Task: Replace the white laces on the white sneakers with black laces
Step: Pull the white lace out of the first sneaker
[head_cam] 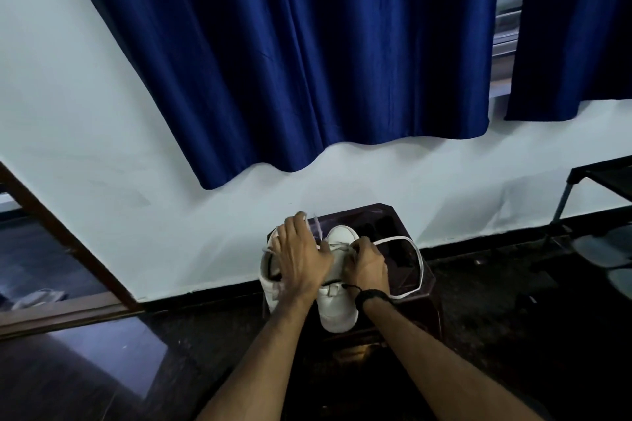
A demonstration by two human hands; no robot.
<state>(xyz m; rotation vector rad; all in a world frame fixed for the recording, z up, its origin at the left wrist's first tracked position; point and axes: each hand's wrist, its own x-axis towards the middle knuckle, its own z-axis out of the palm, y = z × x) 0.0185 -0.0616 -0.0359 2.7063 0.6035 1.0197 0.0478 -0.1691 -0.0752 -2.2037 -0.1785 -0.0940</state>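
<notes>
Two white sneakers stand side by side on a small dark stool (407, 270), toes toward the wall. My left hand (301, 255) lies flat over the left sneaker (270, 290) and reaches across to the right sneaker (337, 311), fingers spread. Curled fingers of my right hand (366, 265) pinch the white lace (415, 258) at the right sneaker's eyelets. That lace runs out in a long loop over the stool to the right. A blurred lace end sticks up beside my left hand. No black lace can be picked out on the dark stool.
The stool stands against a white wall under a blue curtain (307, 61). A dark metal rack (602, 188) with shoes on it is at the right. A brown door frame (68, 249) lies to the left. The floor is dark and glossy.
</notes>
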